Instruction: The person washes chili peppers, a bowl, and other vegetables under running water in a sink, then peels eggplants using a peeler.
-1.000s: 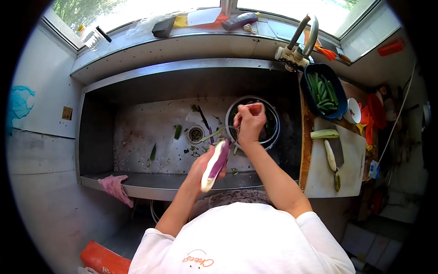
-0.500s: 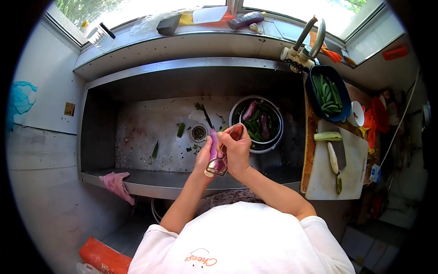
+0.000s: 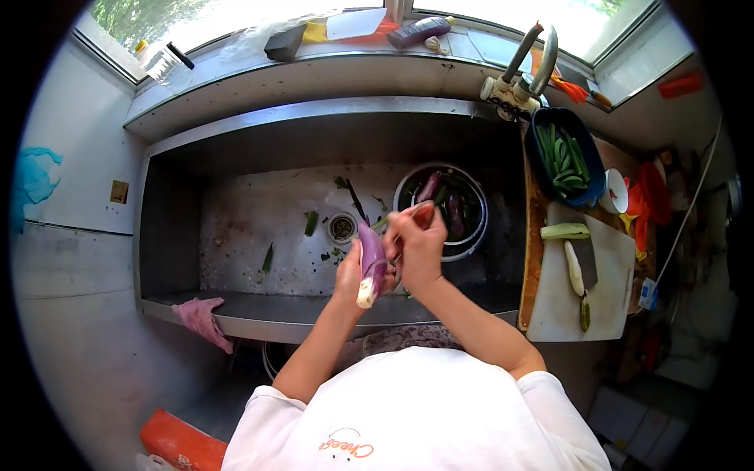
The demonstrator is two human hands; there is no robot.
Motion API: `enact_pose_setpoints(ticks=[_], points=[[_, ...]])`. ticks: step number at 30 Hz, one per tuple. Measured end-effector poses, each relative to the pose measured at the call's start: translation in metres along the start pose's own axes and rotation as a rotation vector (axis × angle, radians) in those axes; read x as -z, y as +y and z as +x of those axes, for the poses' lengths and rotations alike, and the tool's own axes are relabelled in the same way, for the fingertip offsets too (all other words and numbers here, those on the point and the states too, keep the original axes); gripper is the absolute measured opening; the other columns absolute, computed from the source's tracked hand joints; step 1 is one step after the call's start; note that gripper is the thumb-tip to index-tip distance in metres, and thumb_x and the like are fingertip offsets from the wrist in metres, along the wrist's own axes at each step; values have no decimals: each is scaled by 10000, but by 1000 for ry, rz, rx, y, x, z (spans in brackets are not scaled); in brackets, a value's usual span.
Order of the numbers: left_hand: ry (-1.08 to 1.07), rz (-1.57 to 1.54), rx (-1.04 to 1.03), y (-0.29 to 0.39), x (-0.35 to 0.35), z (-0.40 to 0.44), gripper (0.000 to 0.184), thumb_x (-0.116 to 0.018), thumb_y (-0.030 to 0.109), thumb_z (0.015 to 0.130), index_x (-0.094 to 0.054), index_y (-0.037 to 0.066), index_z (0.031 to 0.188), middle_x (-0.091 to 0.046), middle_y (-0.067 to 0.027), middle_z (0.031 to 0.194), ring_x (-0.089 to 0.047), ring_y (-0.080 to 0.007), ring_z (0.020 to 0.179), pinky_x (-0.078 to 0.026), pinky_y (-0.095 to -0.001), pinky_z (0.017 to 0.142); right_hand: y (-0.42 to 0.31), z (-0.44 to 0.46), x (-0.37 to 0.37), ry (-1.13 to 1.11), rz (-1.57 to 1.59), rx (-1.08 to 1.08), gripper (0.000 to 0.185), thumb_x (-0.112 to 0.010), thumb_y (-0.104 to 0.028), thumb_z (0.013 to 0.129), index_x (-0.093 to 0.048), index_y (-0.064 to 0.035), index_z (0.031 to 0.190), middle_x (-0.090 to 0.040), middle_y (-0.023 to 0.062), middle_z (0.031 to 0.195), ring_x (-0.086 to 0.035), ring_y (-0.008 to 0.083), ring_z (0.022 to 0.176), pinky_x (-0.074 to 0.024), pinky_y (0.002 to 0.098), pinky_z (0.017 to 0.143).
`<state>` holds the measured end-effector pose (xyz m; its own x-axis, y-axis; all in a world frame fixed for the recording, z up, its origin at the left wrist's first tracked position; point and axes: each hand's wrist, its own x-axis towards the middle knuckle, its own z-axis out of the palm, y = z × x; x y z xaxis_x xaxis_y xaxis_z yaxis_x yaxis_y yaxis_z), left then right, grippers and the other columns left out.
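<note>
Over the sink, my left hand [image 3: 348,275] is closed around a purple eggplant [image 3: 372,251]. Its pale, bared end points toward my body, and a dark strip hangs near its far end. My right hand [image 3: 419,243] grips a peeler [image 3: 424,210] beside the eggplant; fingers and eggplant hide much of its metal frame. Just beyond my right hand stands a round metal pot [image 3: 400,192] with eggplants [image 3: 455,216] and green vegetables inside. Below and left of the hands lies the drain [image 3: 342,228], with green scraps [image 3: 312,223] around it.
The steel sink [image 3: 243,204] has a raised front rim with a pink cloth [image 3: 202,318] on it. To the right, a white cutting board [image 3: 609,290] carries a knife and pale peeled vegetables [image 3: 574,267]. A blue basin [image 3: 598,184] of green pods stands near the faucet [image 3: 510,94].
My right hand has moved slightly right and away from my body with the peeler, from the eggplant's near end. The eggplant now shows more of its purple side.
</note>
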<state>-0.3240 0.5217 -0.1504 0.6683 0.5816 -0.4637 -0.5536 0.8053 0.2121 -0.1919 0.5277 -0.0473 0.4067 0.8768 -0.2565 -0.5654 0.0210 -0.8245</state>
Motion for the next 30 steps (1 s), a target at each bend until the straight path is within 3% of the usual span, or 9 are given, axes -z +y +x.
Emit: enact_pose_setpoints(ticks=[2, 3, 10, 13, 16, 21, 25, 28, 30], points=[[269, -15, -188, -2, -42, 5, 529, -243, 445, 1010, -533, 12, 1098, -619, -139, 850, -614, -246, 810, -534, -384, 728, 11, -15, -3, -29, 7, -44, 173, -569, 45, 805, -435, -64, 806, -496, 64, 580, -456, 144, 402, -363, 263, 385], [94, 23, -176, 0, -36, 4, 535, -209, 428, 1018, -524, 11, 1136, -620, -133, 935, -599, -236, 894, -496, -378, 842, 11, -16, -4, -43, 33, -54, 170, -566, 46, 807, -437, -64, 807, -496, 65, 582, -456, 144, 405, -364, 262, 386], [225, -48, -205, -5, -49, 5, 527, -216, 429, 1017, -513, 22, 1171, -603, -128, 1025, -586, -242, 933, -490, -371, 841, 7, -18, -6, -75, 130, -53, 152, -543, 55, 815, -444, -61, 815, -495, 67, 585, -447, 136, 408, -363, 255, 389], [227, -18, -197, -4, -51, 4, 479, -245, 416, 1018, -522, 43, 1130, -602, -119, 979, -582, -243, 918, -493, -377, 824, 17, -15, -3, -83, 73, -22, 153, -538, 61, 811, -444, -60, 810, -491, 63, 578, -443, 132, 405, -359, 253, 388], [233, 41, -176, -8, -47, 0, 500, -276, 423, 1009, -477, 38, 1259, -560, -129, 1199, -556, -265, 1099, -454, -392, 956, 21, -5, 2, -70, -79, 84, 156, -538, 65, 803, -443, -58, 800, -488, 58, 574, -441, 131, 403, -354, 251, 389], [187, 163, 73, 4, -59, -30, 343, -375, 412, 995, -496, 116, 1120, -581, -86, 845, -570, -234, 611, -471, -360, 475, 11, 21, 9, -42, 65, -11, 165, -560, 52, 792, -436, -56, 778, -492, 47, 580, -439, 126, 387, -352, 248, 383], [3, 187, 216, 16, -56, -44, 302, -393, 365, 997, -483, 129, 1161, -584, -87, 843, -578, -188, 618, -485, -295, 484, 19, 47, 20, 13, 60, 110, 189, -578, 59, 784, -435, -65, 777, -497, 40, 599, -457, 129, 380, -357, 252, 355], [122, 502, 247, 12, -89, -69, 407, -363, 446, 987, -531, 87, 1080, -556, -79, 770, -518, -185, 579, -388, -290, 466, 9, 70, 31, 111, 38, 218, 200, -600, 48, 787, -442, -73, 769, -477, 34, 568, -453, 133, 373, -354, 249, 347], [188, 392, 200, 16, -68, -61, 422, -364, 422, 983, -531, 46, 1077, -570, -80, 792, -545, -182, 620, -442, -291, 469, 0, 67, 30, 60, 34, 222, 202, -621, 29, 793, -446, -70, 768, -484, 30, 569, -447, 121, 372, -348, 237, 347]])
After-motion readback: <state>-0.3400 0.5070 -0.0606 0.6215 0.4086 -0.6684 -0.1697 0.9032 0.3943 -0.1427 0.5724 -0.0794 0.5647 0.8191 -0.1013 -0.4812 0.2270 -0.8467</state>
